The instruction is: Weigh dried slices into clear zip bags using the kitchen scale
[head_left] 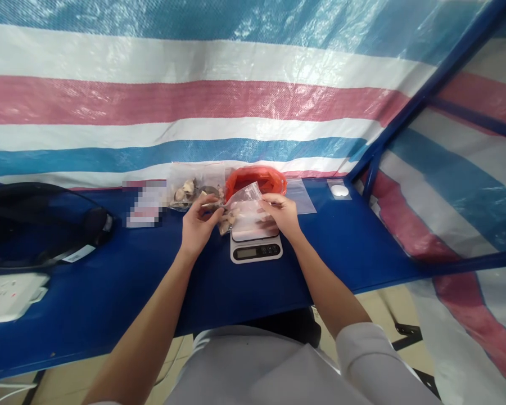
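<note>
A clear plastic bag [247, 197] with pale brown pieces, which look like dried mushrooms, hangs tilted between my hands above a white kitchen scale [257, 251]. My left hand [199, 224] is closed, thumb and fingers pinching the bag's left side. On the right, my right hand [283, 214] pinches its upper edge. The bag and my hands cover part of the scale's plate; the display's reading is too faint to tell. Just behind my left hand lies another clear bag of mushroom-like pieces [188, 191]. A red plastic bag [257, 173] stands open behind the scale.
A flat clear bag [302, 196] and a white rounded object [339, 190] lie to the right on the blue table [341, 247]. At left are a blurred paper [145, 205], a black strapped item [95, 225] and a white power strip [12, 295]. Striped sheeting [194, 101] rises behind.
</note>
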### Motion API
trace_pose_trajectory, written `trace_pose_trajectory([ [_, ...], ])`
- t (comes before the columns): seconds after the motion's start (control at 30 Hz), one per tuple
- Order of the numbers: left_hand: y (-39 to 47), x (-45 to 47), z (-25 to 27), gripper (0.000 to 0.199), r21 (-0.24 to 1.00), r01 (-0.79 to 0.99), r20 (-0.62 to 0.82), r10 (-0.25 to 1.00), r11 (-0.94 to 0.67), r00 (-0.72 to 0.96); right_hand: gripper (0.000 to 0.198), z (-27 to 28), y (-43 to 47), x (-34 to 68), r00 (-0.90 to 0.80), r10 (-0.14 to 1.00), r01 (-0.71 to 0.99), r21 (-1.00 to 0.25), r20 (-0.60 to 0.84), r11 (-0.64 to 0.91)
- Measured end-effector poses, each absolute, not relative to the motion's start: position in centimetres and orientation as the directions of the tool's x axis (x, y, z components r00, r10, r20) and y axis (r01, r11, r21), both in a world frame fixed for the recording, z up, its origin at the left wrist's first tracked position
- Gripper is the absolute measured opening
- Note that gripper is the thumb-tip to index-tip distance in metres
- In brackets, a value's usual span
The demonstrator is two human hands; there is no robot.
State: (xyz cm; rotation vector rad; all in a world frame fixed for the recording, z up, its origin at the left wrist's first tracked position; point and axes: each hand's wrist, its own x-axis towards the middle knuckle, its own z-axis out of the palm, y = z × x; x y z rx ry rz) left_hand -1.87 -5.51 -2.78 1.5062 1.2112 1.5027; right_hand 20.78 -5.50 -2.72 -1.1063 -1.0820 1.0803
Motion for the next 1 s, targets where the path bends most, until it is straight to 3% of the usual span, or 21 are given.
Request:
trace_pose_trajectory([
  [0.13,-6.1,-1.8,-1.4,0.037,0.712,0.520,0.578,0.815,-0.472,-0.050,0.034,-2.5,-5.5,20.5,0.128,0.986,-0.105,-0.987,0.110,0.124],
  [0.27,-6.5,0.1,0.4,0.025,0.565,0.567,0.613,0.765,-0.600,0.198,0.029,-2.1,-5.5,20.2,0.074,0.985,-0.074,-0.984,0.159,0.164],
  [0.33,-6.2,1.1,0.9,0.022,0.587,0.523,0.566,0.776,-0.617,0.279,0.028,-1.8,-5.4,20.1,0.045,0.978,-0.050,-0.977,0.204,0.206],
  [0.43,-5.3,1.9,1.3,0.020,0.692,0.463,0.482,0.832,-0.553,0.273,0.026,-1.8,-5.2,19.9,0.016,0.963,0.010,-0.963,0.271,0.271],
  [0.63,-3.7,2.2,1.7,0.037,0.922,0.279,0.218,0.956,-0.268,0.197,0.019,-2.1,-5.2,19.9,-0.047,0.920,0.168,-0.905,0.389,0.391],
  [0.73,-3.2,2.2,1.9,0.040,0.980,0.154,0.095,0.974,-0.128,0.207,0.019,-1.8,-5.3,20.2,-0.105,0.893,0.216,-0.866,0.438,0.450],
  [1.0,-2.2,2.1,1.8,0.027,0.998,0.059,-0.019,0.953,0.001,0.303,0.022,-2.1,-5.0,20.6,-0.094,0.942,0.183,-0.924,0.323,0.335],
])
